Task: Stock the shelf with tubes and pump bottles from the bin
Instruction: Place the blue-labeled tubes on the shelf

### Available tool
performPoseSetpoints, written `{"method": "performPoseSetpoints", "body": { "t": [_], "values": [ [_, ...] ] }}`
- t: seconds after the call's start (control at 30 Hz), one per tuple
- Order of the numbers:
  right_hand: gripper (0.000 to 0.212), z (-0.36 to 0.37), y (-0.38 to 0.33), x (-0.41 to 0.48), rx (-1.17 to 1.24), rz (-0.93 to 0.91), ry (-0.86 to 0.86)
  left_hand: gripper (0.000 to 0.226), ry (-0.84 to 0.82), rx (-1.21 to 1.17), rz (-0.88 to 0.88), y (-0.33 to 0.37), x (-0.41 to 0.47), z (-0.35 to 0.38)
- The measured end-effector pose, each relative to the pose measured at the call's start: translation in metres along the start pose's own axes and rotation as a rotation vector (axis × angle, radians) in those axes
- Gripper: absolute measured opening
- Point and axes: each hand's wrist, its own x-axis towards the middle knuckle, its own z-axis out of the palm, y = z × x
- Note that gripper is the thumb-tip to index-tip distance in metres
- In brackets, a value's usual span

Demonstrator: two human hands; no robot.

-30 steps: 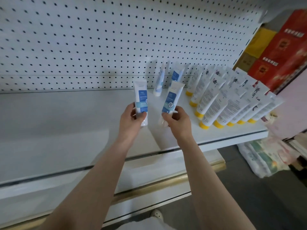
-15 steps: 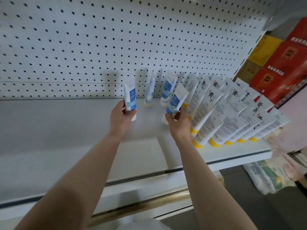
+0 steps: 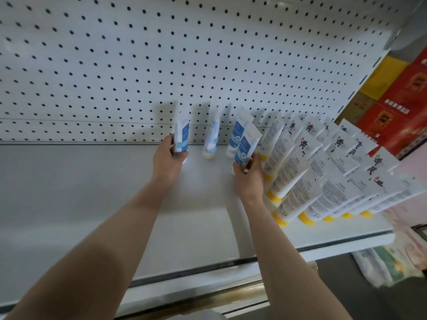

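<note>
Head view, right hand (image 3: 250,180) partly covers blue tube (image 3: 246,145), floor bags (image 3: 381,266) blurred

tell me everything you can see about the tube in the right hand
The tube is white and plastic-looking, with a blue panel and a round mark near its lower end. Its flat crimped end points up and it tilts right, toward the yellow-capped tubes. The right hand grips its lower end, hiding most of the cap. It is held in front of another blue-and-white tube, near the back of the shelf.
</note>
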Motion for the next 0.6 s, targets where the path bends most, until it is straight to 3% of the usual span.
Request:
{"method": "performPoseSetpoints", "body": {
  "t": [0.43,0.6],
  "values": [
    [0.026,0.007,0.001,0.004,-0.084,0.003,0.041,0.040,-0.002,0.025,0.000,-0.005,0.013,0.006],
    [0.031,0.006,0.001,0.001,-0.139,0.088,-0.008,0.043,-0.011,0.043,-0.001,-0.005,0.009,0.002]
  ]
}}
